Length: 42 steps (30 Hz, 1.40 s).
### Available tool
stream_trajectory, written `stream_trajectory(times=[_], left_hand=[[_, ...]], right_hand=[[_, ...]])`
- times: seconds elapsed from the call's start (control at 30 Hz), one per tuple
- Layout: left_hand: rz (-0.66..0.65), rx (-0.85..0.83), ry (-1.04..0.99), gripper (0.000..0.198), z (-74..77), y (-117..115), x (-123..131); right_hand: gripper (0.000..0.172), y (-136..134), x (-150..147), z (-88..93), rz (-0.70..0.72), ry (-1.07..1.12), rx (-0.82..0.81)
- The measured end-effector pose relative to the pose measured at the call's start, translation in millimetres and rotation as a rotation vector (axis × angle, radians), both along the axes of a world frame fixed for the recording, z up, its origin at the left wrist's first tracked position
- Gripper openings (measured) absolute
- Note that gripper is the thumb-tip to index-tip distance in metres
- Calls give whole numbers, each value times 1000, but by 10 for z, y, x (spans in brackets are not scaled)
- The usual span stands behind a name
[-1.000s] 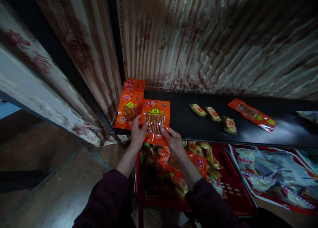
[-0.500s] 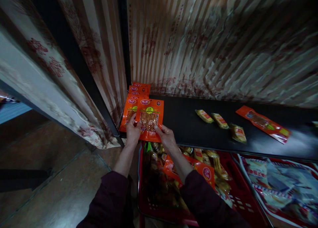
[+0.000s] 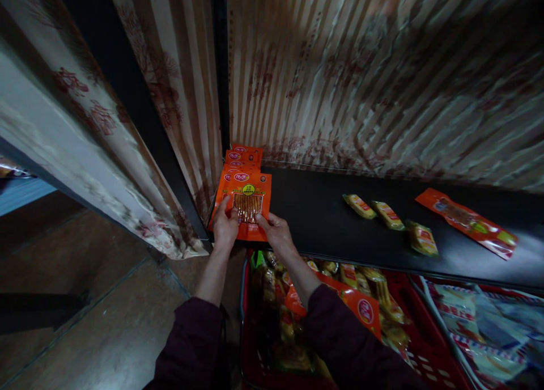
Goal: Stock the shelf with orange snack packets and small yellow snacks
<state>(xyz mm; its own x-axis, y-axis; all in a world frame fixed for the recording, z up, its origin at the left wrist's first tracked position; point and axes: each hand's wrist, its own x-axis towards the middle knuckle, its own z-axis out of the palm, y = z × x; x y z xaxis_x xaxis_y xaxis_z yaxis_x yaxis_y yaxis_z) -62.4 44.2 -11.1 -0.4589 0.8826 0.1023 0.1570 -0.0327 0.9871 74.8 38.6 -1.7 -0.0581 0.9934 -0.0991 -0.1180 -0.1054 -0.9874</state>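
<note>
An orange snack packet (image 3: 248,206) with a clear window showing brown sticks lies at the left end of the black shelf, over other orange packets (image 3: 243,155) that stick out behind it. My left hand (image 3: 225,225) holds its lower left edge, thumb on the front near the window. On the lower right edge, my right hand (image 3: 278,231) grips the same packet, thumb on top and fingers curled at the side. Parts of the packets underneath are hidden by the front one.
On the black shelf (image 3: 310,203) lie three small yellow packs (image 3: 387,215) and a long orange packet (image 3: 467,223). Below stand a red basket (image 3: 419,316) of snacks and a second basket of white-blue bags (image 3: 480,327). A dark post and striped curtain (image 3: 297,95) border the shelf.
Both hands have shifted the orange packet left, so it now covers more of the packets beneath it. The view has moved slightly.
</note>
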Motion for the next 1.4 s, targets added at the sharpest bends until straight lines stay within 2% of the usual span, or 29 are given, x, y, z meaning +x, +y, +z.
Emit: stream_trajectory(times=[0.1, 0.27, 0.57, 0.67, 0.8, 0.93, 1.2, 1.4], left_hand=[[66, -32, 145, 36, 38, 11, -27], [110, 3, 226, 35, 21, 39, -69], [122, 12, 423, 38, 41, 35, -77], [119, 17, 450, 39, 17, 44, -78], [124, -8, 511, 40, 20, 45, -69], [119, -37, 604, 41, 53, 31, -48], [166, -137, 825, 39, 65, 6, 22], [123, -110, 963, 41, 118, 1, 117]], right_hand=[[43, 72, -7, -79, 11, -119, 21], [38, 156, -9, -155, 5, -314, 104], [34, 161, -31, -29, -27, -714, 207], [26, 144, -38, -1, -28, -790, 208], [22, 142, -37, -9, -41, -836, 213], [28, 157, -28, -72, -85, -851, 260], [45, 297, -92, -275, -173, -621, 359], [57, 404, -149, -271, -221, -534, 213]])
